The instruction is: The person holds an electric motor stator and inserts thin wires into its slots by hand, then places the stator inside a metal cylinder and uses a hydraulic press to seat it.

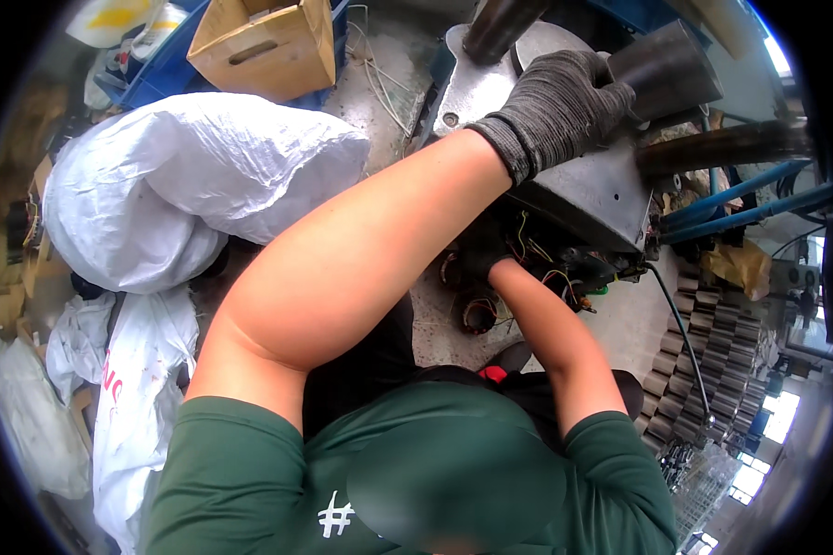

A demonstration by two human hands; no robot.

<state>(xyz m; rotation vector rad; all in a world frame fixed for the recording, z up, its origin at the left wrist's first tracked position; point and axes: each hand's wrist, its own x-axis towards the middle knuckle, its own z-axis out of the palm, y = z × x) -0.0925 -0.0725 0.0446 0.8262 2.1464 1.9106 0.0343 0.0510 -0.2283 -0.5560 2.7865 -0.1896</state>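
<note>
My left hand (565, 106), in a dark grey knitted glove, is raised over a metal machine plate (602, 199). Its fingers curl closed against the end of a thick dark metal cylinder (666, 72); what lies inside the grip is hidden. Lower down, my right hand (483, 257), also dark-gloved, reaches into shadow below the plate's edge. Its fingers cannot be made out. Close to it are two round parts with copper-coloured windings, one ring-shaped part (478, 315) on the floor and another winding ring (451, 269) beside the hand. Thin coloured wires (528, 242) lie just past it.
Dark columns (727, 148) rise from the machine, with blue bars (750, 203) at its right. A big white woven sack (148, 203) stands left, a wooden box (268, 55) behind it. Stacked metal cylinders (708, 361) fill the right side. A black cable (680, 324) runs past them.
</note>
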